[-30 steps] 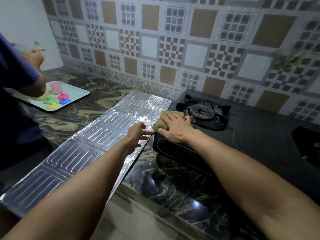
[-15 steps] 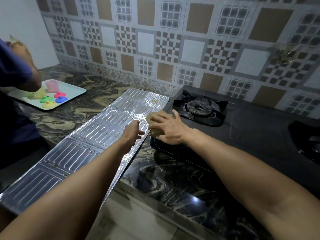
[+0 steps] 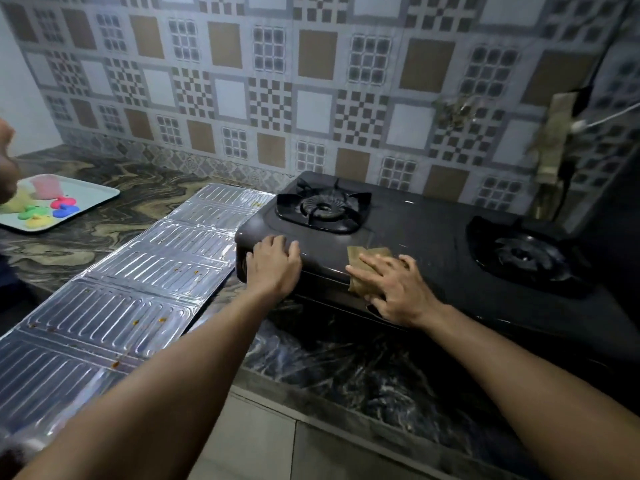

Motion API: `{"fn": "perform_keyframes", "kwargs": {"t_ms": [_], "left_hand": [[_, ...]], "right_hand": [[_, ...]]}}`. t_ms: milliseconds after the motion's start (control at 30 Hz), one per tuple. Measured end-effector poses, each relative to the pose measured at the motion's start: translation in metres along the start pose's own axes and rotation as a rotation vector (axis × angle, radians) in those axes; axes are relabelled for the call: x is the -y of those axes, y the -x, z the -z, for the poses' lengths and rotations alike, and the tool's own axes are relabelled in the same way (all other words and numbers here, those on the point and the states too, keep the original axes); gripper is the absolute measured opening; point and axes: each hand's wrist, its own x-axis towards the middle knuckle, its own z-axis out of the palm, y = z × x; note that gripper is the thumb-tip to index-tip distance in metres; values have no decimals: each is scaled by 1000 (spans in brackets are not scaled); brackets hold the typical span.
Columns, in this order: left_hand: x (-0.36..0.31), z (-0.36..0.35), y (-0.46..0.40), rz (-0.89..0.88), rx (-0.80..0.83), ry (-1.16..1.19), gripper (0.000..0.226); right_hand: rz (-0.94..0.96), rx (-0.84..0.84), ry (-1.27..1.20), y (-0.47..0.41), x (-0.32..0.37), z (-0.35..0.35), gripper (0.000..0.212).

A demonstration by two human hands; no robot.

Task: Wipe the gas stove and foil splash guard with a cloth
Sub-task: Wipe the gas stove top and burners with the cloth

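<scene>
A dark marbled countertop [image 3: 346, 372] runs below a patterned tile wall [image 3: 311, 81], and on it sits the black gas stove [image 3: 426, 237], with one burner [image 3: 323, 206] toward its left rear and a second burner [image 3: 526, 256] toward the right. Flat on the counter, just left of the stove and touching its left edge, lies the long ribbed foil splash guard [image 3: 138, 282], dotted with small brown spots. Farther left is a pale tray [image 3: 100, 199] holding bright coloured shapes (what they are cannot be told). The right hand [image 3: 394, 289] lies palm down on the stove's front edge, fingers spread and flat, pressing the brownish cloth [image 3: 367, 263] against the surface; the cloth sits under the fingers and palm, with its far corners sticking out beyond the fingertips toward the left burner. The left hand [image 3: 275, 263] rests open on the stove's front left corner, fingers loosely spread, gripping nothing, well apart from the cloth.
</scene>
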Motion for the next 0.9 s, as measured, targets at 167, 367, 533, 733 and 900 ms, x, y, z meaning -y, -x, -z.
{"fn": "perform_keyframes", "kwargs": {"t_ms": [167,367,533,733,900], "left_hand": [[-59,-34,47,-361,159,-179,43],[-109,-69,90,-543,345,-336,53],[-121,-78,106,-497,402,-394,62],[-124,-77,111,-463,432,-433,68],[-144,-85,132,-578,361,-409,61]], "right_hand": [[-186,-45,23,83,-47,8,73],[-426,-65,8,164,-91,22,70],[-705,-77,29,221,-115,26,64],[-991,-69,-4,261,-117,27,65],[-1164,-9,-463,251,-98,42,43]]}}
